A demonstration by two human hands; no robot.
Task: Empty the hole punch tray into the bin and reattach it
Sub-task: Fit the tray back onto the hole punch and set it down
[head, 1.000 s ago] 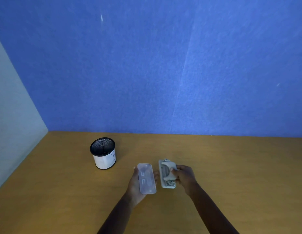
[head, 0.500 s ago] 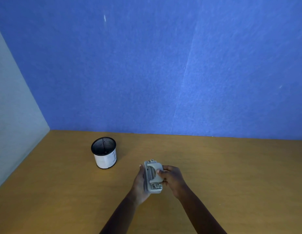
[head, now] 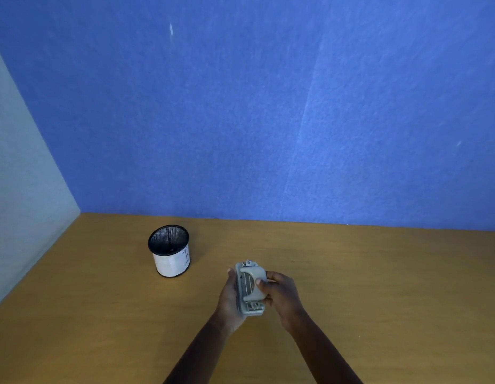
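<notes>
A grey hole punch [head: 251,289] is held above the wooden desk between both hands, handle side facing up. My left hand [head: 229,299] cups it from the left and underneath, where the clear tray sits against its base; the tray itself is mostly hidden. My right hand [head: 281,293] grips the punch from the right, thumb on the handle. The bin [head: 170,251], a black mesh cup with a white paper band, stands upright to the left and farther back, apart from the hands.
The wooden desk [head: 379,286] runs to a blue partition wall [head: 268,120] at the back and a pale grey panel [head: 22,189] on the left. Only the bin stands on the desk.
A second ago my left hand held the clear tray apart from the punch in my right hand. The two have come together, and both hands now hold them as one piece.
</notes>
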